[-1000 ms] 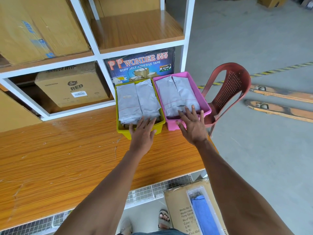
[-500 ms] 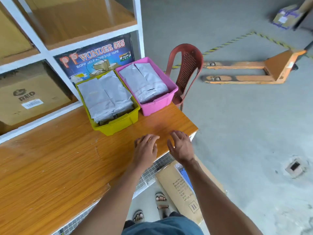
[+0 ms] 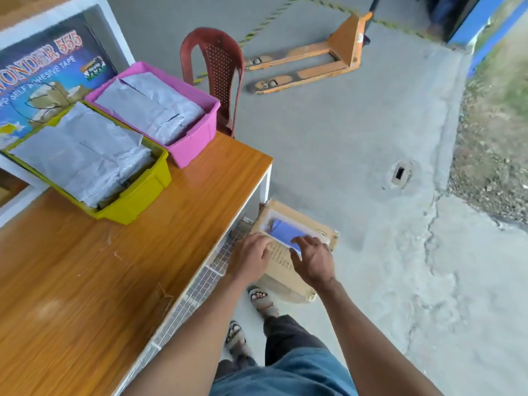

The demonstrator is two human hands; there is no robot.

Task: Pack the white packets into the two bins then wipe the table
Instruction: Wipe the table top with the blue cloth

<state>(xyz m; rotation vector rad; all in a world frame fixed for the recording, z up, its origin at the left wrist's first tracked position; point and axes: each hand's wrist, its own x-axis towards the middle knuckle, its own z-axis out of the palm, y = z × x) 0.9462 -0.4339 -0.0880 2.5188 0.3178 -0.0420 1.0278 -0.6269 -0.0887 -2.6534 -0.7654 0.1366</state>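
Neither grip holds anything: left hand [image 3: 251,257] hangs past the table [image 3: 120,281] edge, fingers loosely curled over a cardboard box [image 3: 281,270] on the floor; right hand [image 3: 313,260] is spread, fingertips at a blue cloth [image 3: 285,232] lying in a clear tray on top of that box. Whether they touch the cloth, cannot tell. Packing looks done: white packets [image 3: 83,155] fill the yellow bin [image 3: 134,201], more fill the pink bin [image 3: 194,144], stacked level with the rims or slightly above. Bins sit side by side at the table's far corner, against the shelf unit; none of the packets lie loose on the visible tabletop. Wiping not started, by my reading; wood surface shows scratches and glare, no cloth on it. Reach toward the blue cloth suggests fetching the wiper is the step in hand. Red plastic chair [image 3: 217,70] stands beyond the pink bin; orange pallet jack [image 3: 314,57] further off on the concrete.
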